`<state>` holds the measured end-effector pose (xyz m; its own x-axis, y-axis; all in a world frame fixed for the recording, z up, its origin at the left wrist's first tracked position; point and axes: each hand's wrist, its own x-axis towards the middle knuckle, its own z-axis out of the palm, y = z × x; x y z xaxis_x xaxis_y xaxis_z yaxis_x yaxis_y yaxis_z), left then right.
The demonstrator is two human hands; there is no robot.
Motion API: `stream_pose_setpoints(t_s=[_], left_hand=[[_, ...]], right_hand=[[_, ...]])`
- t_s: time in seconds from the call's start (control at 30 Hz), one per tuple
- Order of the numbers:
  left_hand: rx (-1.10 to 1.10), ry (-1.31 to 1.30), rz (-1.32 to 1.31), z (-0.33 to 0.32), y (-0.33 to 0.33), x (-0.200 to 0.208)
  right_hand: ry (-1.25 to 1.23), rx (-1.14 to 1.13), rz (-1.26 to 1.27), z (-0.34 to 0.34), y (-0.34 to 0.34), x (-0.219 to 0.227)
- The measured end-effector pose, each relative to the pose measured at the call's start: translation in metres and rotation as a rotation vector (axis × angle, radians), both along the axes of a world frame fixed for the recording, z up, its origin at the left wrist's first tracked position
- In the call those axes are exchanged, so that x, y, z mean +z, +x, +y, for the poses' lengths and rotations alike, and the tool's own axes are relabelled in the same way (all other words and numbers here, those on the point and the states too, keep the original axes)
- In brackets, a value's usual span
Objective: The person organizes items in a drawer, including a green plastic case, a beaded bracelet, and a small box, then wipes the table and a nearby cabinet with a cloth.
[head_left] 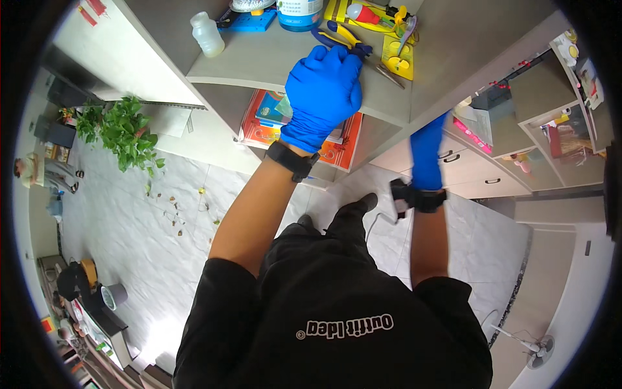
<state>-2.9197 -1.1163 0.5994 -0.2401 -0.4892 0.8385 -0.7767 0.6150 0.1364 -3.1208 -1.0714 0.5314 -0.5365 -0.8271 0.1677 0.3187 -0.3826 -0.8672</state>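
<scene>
My left hand [324,94], in a blue glove, is curled closed at the front edge of the grey shelf [253,65]. Whatever its fingers hold, if anything, is hidden beneath them. Just beyond the knuckles lie pliers [350,40] with blue and yellow handles. A thin metal-shafted tool [387,72] rests to their right, beside a yellow card [398,57] with yellow pieces. My right hand [427,152], also blue-gloved, hangs lower by the shelf unit's right side panel. It is smeared by motion, and its fingers cannot be made out. Both wrists wear black straps.
A white bottle [207,35], a blue-labelled tub [300,14] and a blue box [249,21] stand farther back on the shelf. Books [269,107] fill the compartment below. Drawers [476,172] are at right, a leafy plant [126,129] at left, and a fan [536,350] lower right.
</scene>
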Motion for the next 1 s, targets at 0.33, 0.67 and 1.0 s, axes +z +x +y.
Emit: stream_pose_setpoints(t_s=[0.33,0.67,1.0], left_hand=[[-0.034,0.05,-0.045,-0.001,0.007,0.003],[-0.047,-0.004,-0.028,-0.001,0.008,-0.004],[-0.016,0.006,-0.065,-0.004,0.004,-0.012]], right_hand=[[0.453,0.165,-0.151,0.055,0.041,-0.129],[-0.104,-0.132,0.134,0.042,0.022,0.127],[0.504,0.12,-0.078,0.075,0.033,-0.126]])
